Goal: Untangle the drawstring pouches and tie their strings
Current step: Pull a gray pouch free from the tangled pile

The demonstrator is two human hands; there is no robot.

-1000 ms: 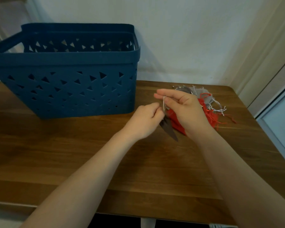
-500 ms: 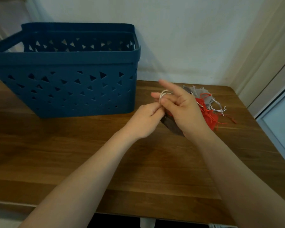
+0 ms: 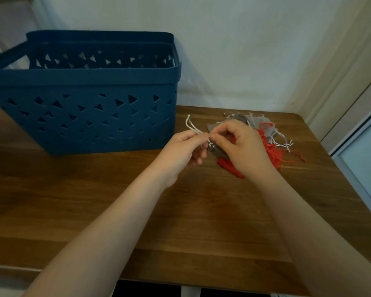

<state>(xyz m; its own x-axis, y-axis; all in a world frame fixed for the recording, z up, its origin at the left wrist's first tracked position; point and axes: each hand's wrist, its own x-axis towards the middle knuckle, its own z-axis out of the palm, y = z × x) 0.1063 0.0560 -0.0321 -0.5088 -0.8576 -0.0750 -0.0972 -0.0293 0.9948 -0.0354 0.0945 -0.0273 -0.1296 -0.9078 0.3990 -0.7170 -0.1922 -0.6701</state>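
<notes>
Above the wooden table (image 3: 180, 211), my left hand (image 3: 183, 146) pinches the white drawstring (image 3: 192, 126) of a grey pouch (image 3: 217, 152); the string's loose ends stick up and to the left. My right hand (image 3: 239, 144) pinches the same string right beside the left fingertips, and most of the grey pouch is hidden under it. Behind the right hand lies a tangled heap of pouches: red pouches (image 3: 270, 150) with red strings and grey pouches (image 3: 253, 121) with white strings.
A large dark blue plastic basket (image 3: 84, 82) with triangular holes stands at the back left of the table, close to my left hand. A white wall runs behind. The table's right edge meets a door frame (image 3: 356, 129).
My right hand had the string looped around its raised fingers; now those fingers are curled down, pinching the string next to the left hand, and the string ends stick out to the left.
</notes>
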